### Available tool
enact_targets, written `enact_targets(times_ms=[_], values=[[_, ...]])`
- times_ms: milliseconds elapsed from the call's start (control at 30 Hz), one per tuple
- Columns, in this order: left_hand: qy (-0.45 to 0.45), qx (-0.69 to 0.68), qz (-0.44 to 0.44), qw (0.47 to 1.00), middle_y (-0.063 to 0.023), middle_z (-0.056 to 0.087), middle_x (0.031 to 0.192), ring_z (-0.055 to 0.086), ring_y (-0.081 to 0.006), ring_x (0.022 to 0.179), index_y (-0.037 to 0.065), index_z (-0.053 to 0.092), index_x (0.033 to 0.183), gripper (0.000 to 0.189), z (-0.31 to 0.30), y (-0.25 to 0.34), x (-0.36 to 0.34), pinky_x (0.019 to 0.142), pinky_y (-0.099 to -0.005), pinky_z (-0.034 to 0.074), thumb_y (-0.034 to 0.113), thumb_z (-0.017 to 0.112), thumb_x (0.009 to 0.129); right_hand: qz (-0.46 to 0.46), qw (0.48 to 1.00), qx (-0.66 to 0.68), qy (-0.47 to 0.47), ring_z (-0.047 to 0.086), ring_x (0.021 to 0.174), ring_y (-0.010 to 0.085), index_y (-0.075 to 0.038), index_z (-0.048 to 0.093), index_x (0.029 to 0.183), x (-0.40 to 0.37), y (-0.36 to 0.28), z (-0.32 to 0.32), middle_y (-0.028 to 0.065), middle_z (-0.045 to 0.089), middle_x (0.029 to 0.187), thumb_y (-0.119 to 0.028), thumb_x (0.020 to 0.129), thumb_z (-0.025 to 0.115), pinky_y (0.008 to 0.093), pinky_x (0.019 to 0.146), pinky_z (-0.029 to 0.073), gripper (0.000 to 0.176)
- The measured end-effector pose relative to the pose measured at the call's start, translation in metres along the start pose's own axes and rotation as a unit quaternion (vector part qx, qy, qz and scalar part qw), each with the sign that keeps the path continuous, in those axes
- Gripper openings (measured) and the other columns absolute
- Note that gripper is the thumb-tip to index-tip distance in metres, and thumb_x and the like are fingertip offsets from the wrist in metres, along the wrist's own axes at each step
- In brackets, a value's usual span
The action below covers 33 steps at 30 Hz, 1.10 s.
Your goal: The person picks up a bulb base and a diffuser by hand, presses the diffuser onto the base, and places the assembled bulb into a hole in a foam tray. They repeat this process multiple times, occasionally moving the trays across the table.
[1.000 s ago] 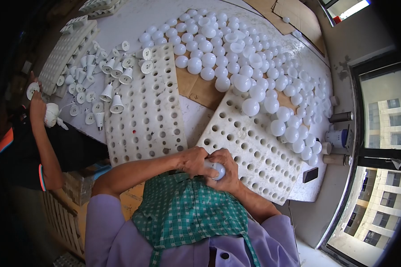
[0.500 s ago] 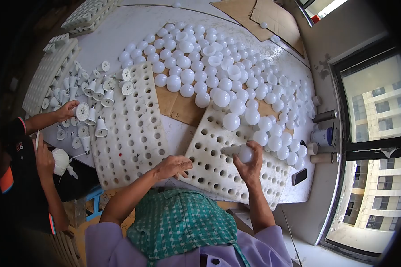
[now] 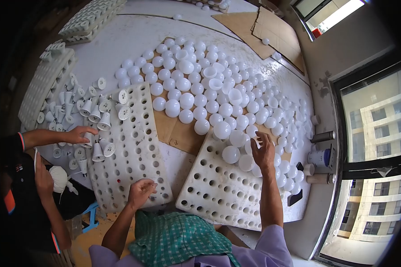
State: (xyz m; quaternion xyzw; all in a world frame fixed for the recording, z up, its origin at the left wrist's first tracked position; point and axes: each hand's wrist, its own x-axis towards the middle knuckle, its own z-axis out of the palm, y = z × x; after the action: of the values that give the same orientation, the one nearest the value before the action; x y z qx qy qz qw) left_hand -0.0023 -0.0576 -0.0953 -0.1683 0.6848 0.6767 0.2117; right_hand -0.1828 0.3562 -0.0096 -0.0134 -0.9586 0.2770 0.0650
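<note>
My right hand point(image 3: 263, 152) reaches over the near edge of a crowd of white globe-shaped bulb covers point(image 3: 186, 100), fingers spread and nothing held. Right beside it, on the perforated right foam board point(image 3: 216, 187), stands a slightly greyer globe point(image 3: 246, 163). My left hand point(image 3: 141, 193) hovers above the near part of the left foam board point(image 3: 129, 155), its fingers loosely bent and apart, with nothing visible in them. White bulb bases point(image 3: 104, 121) lie heaped at that board's left side.
At left, a co-worker's hand point(image 3: 81, 135) is among the bases. Stacked foam trays point(image 3: 49, 82) stand behind. Cardboard point(image 3: 178, 133) lies under the covers. A phone point(image 3: 295, 198) and a cylinder point(image 3: 321, 178) are at the right edge, by the window.
My right hand has moved away from me and let go of the globe bulb it held. My left hand has shifted left and toward me. The co-worker's hand has moved onto the bases.
</note>
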Motion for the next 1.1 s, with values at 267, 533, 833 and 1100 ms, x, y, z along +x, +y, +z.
enact_targets(times_ms=[267,533,833,1100], values=[[0.308,0.175,0.177,0.918,-0.0119,0.068,0.103,0.067,-0.0159,0.089,-0.001,0.059,0.114,0.027,-0.069,0.008,0.007,0.072,-0.0281,0.052,-0.004,0.053,0.088,-0.008,0.930,-0.225,-0.291,0.057,0.110,0.0364,-0.006,0.047,0.132,0.147,0.080,0.078,0.0221,0.060,0.117,-0.027,0.070,0.074,0.0429,0.094,0.046,0.071],[0.284,0.582,0.175,0.742,-0.0169,0.046,0.137,0.040,-0.0335,0.130,0.000,0.050,0.126,0.047,-0.168,0.023,0.041,0.104,-0.0404,0.036,-0.009,0.049,0.080,-0.017,0.922,-0.260,-0.286,0.053,0.115,0.0387,-0.006,0.030,0.143,0.152,0.064,0.083,0.0220,0.054,0.127,-0.022,0.065,0.079,0.0445,0.096,0.045,0.092],[0.064,0.640,0.139,0.753,-0.0184,0.044,0.139,0.041,-0.0330,0.129,-0.002,0.046,0.127,0.052,-0.177,0.034,0.085,0.108,-0.0395,0.033,-0.012,0.050,0.076,0.091,0.795,0.588,-0.122,0.064,0.087,0.0243,-0.006,0.029,0.141,0.035,0.043,-0.014,0.0157,0.054,0.120,-0.032,0.078,0.068,0.0333,0.066,0.056,0.079],[-0.034,0.612,0.134,0.779,-0.0228,0.058,0.114,0.055,-0.0391,0.107,-0.001,0.048,0.118,0.056,-0.150,0.062,0.095,0.094,-0.0409,0.045,0.005,0.071,0.067,0.073,0.655,0.735,-0.160,0.065,0.082,0.0314,-0.008,0.029,0.143,-0.098,0.002,-0.014,0.0271,0.051,0.122,-0.034,0.065,0.084,0.0337,0.062,0.057,0.099]])
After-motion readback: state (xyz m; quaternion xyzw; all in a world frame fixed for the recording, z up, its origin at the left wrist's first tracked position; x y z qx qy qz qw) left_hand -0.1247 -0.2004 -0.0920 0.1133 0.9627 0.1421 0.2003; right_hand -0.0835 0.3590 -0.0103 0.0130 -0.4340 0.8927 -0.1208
